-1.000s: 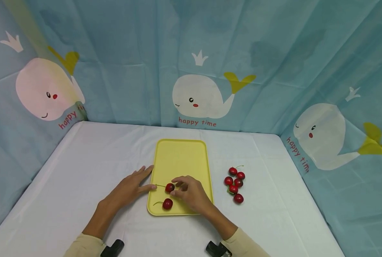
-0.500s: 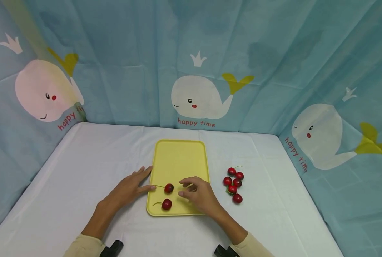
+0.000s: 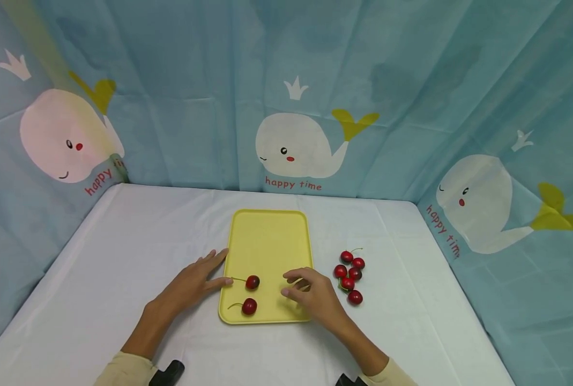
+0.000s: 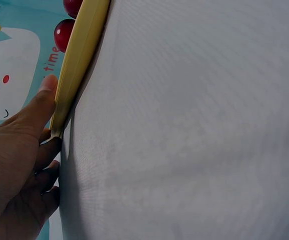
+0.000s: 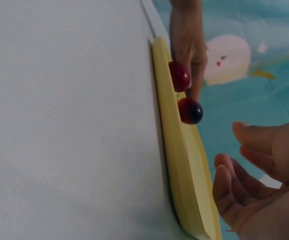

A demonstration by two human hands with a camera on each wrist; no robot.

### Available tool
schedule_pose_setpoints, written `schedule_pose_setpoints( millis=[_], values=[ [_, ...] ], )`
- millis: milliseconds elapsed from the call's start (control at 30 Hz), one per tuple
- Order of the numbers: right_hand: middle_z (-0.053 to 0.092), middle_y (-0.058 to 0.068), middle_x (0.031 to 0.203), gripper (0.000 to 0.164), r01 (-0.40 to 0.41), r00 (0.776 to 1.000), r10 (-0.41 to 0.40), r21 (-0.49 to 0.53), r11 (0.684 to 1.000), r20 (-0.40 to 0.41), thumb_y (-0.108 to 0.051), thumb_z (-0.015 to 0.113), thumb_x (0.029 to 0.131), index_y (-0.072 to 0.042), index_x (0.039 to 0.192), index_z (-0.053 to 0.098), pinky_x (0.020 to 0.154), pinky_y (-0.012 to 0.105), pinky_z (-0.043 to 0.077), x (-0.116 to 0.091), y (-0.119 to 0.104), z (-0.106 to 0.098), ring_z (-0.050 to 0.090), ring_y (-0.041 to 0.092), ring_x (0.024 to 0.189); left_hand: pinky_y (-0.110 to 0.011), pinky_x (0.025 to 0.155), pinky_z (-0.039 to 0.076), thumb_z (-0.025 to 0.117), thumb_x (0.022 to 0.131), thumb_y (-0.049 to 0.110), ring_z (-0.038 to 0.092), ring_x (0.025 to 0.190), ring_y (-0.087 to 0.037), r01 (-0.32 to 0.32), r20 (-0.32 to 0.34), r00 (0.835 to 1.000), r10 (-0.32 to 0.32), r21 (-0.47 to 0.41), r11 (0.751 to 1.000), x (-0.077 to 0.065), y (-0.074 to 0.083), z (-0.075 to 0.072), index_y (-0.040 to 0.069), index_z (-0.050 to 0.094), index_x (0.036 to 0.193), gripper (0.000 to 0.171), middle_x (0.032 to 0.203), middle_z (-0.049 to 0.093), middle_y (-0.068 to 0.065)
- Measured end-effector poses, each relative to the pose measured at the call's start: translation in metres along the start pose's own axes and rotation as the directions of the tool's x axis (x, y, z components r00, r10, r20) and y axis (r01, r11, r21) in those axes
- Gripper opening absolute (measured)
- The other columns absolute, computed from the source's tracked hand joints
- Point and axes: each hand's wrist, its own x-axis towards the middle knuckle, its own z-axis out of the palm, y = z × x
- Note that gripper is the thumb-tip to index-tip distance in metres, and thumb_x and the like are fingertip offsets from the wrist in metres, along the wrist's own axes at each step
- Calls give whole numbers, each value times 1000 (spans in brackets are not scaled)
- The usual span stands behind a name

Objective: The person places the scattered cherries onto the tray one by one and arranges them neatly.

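Observation:
Two dark red cherries with stems, a nearer cherry (image 3: 249, 306) and a farther cherry (image 3: 252, 282), lie on the left front part of the yellow tray (image 3: 270, 230). My left hand (image 3: 190, 285) rests at the tray's left edge, thumb tip on the rim and fingers spread along the side. In the left wrist view, that thumb (image 4: 39, 102) lies against the rim. Above the tray's right front edge hovers my right hand (image 3: 317, 300), fingers loosely bent and apart, holding nothing. Several more cherries (image 3: 347, 283) lie clustered on the cloth, right of the tray.
A white cloth (image 3: 156, 230) covers the table. Blue curtains (image 3: 185, 134) printed with whales stand behind it and at both sides.
My right hand has drawn back to the right from the farther cherry, which stays lying on the tray. The left hand keeps its place at the tray's edge.

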Motion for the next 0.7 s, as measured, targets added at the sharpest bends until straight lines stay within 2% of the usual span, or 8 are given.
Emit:
schedule_pose_setpoints(
  millis=[267,467,700],
  values=[
    [76,4,108,33,-4,999,4,-3,1000,-38,-25,87,89,-12,119,78,76,25,61,-9,6,-10,73,12,90,-76,119,28,69,97,61,27,154,-58,-5,1,1000,5,-5,1000,0,-3,0,18,36,167,89,170,31,-26],
    [76,2,110,32,-15,997,16,14,1000,-74,-22,89,88,-14,117,79,83,26,62,-16,10,-18,73,13,92,-76,119,28,69,96,62,27,154,-58,-8,-10,1000,8,-3,1000,0,-4,3,18,37,167,90,170,31,-26],
    [75,-3,109,33,-59,992,62,34,998,-114,-19,91,85,-15,116,80,84,25,61,-24,12,-29,72,12,93,-75,119,28,69,97,61,27,154,-58,-4,-14,1000,4,-2,1000,0,-3,2,17,36,167,89,170,31,-26]
  ],
)
